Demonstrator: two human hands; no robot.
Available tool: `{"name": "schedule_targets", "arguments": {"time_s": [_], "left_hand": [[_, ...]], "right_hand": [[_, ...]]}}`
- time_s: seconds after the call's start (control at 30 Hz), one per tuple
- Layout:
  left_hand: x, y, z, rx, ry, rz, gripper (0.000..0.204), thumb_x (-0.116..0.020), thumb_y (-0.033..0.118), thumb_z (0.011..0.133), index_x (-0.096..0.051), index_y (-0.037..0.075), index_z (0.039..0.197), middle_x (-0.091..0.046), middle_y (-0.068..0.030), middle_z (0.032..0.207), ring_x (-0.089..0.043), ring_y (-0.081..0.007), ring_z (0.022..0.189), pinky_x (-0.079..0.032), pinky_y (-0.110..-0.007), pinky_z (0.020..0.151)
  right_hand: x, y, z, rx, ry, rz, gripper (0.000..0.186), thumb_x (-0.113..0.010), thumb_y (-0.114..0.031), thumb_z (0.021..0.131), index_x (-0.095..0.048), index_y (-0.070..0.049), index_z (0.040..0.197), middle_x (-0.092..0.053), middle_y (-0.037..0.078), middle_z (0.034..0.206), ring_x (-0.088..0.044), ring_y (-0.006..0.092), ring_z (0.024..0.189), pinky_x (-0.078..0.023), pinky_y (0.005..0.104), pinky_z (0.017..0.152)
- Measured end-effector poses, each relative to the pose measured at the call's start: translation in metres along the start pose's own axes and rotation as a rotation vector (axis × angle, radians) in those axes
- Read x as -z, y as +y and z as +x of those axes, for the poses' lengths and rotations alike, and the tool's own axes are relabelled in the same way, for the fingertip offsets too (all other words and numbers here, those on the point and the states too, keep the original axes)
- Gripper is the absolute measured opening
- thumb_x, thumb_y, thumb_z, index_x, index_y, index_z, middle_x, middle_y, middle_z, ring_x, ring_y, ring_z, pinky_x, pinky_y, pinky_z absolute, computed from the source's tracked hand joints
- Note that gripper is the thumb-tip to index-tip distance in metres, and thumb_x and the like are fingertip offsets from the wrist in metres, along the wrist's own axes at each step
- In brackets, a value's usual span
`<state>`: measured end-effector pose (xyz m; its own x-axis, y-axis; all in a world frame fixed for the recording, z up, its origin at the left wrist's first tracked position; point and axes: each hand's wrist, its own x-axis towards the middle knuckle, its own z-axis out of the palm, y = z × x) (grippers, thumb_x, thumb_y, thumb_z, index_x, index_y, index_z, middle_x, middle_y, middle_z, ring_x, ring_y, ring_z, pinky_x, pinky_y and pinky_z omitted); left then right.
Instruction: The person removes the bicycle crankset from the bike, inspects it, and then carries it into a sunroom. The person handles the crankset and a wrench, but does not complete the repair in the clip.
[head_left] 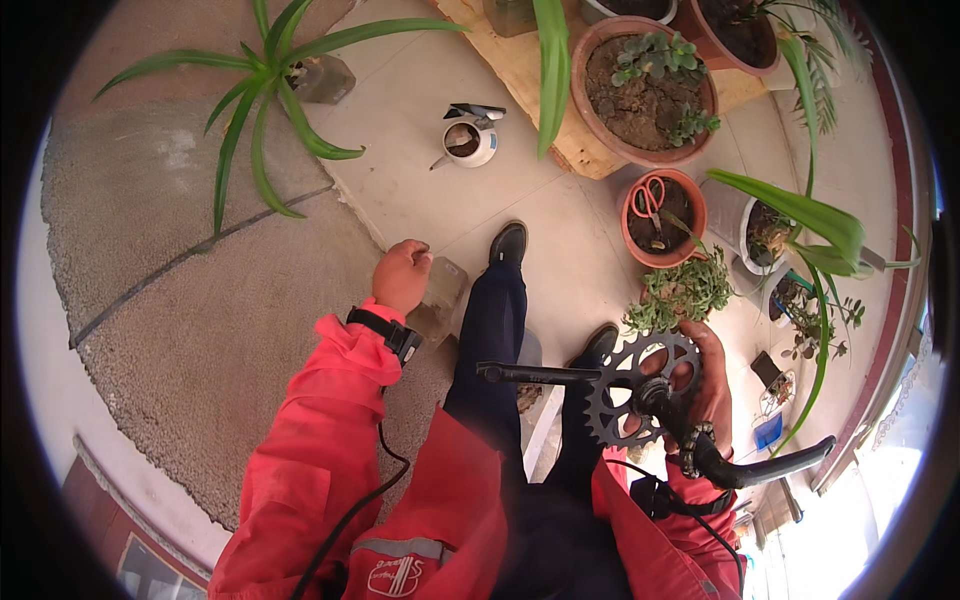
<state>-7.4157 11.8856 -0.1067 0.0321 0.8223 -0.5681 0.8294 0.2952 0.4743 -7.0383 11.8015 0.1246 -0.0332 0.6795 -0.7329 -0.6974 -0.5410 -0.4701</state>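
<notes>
My right hand (712, 375) is wrapped round a black bicycle crankset (655, 396), gripping it from behind at the right side. The toothed chainring faces up toward me; one crank arm points left across my legs, the other lower right past my wrist. Just beyond the hand, a leafy green plant (690, 290) shows behind the chainring. My left hand (402, 276) is raised over the floor to the left of my legs, its fingers curled together; whatever they pinch is too small to make out. Beside it stands a clear plastic container (438, 302), partly hidden by my wrist.
A terracotta pot (630, 232) holds soil and red-handled scissors (648, 200). A larger pot (590, 120) rests on a wooden board (588, 158). Ahead stands a white mug-like pot (484, 152) with soil. A long-leaved plant (265, 75) spreads over the grey mat (150, 190) at left.
</notes>
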Motion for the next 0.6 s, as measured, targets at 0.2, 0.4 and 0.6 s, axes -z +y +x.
{"name": "schedule_targets", "arguments": {"time_s": [0.2, 0.4, 0.6], "left_hand": [[-0.036, -0.021, 0.089, -0.110, -0.021, 0.163, 0.023, -0.065, 0.017, 0.088, -0.068, 0.004, 0.107, -0.066, -0.0156, 0.107, -0.064, -0.0347, 0.098, -0.052, -0.042, 0.085], [-0.066, -0.031, 0.157, -0.240, 0.030, 0.351, 0.022, -0.065, 0.014, 0.086, -0.068, 0.005, 0.106, -0.065, -0.0138, 0.107, -0.061, -0.0340, 0.101, -0.050, -0.044, 0.090], [-0.096, -0.038, 0.220, -0.369, 0.036, 0.519, 0.021, -0.063, 0.017, 0.087, -0.069, 0.007, 0.104, -0.064, -0.0094, 0.109, -0.062, -0.0309, 0.098, -0.052, -0.043, 0.083]], "right_hand": [[0.010, 0.034, 0.066, -0.023, 0.031, -0.031, 0.098, -0.082, 0.014, 0.064, -0.031, -0.011, 0.145, -0.059, 0.026, 0.112, -0.070, 0.0334, 0.083, -0.063, 0.0406, 0.070], [0.032, 0.055, 0.120, -0.125, -0.047, 0.152, 0.113, -0.091, 0.008, 0.051, -0.032, -0.012, 0.145, -0.058, 0.028, 0.114, -0.071, 0.0363, 0.087, -0.063, 0.0424, 0.071], [0.046, 0.068, 0.157, -0.173, 0.004, 0.112, 0.115, -0.092, 0.007, 0.049, -0.032, -0.013, 0.145, -0.059, 0.029, 0.115, -0.071, 0.0367, 0.089, -0.063, 0.0437, 0.074]]}}
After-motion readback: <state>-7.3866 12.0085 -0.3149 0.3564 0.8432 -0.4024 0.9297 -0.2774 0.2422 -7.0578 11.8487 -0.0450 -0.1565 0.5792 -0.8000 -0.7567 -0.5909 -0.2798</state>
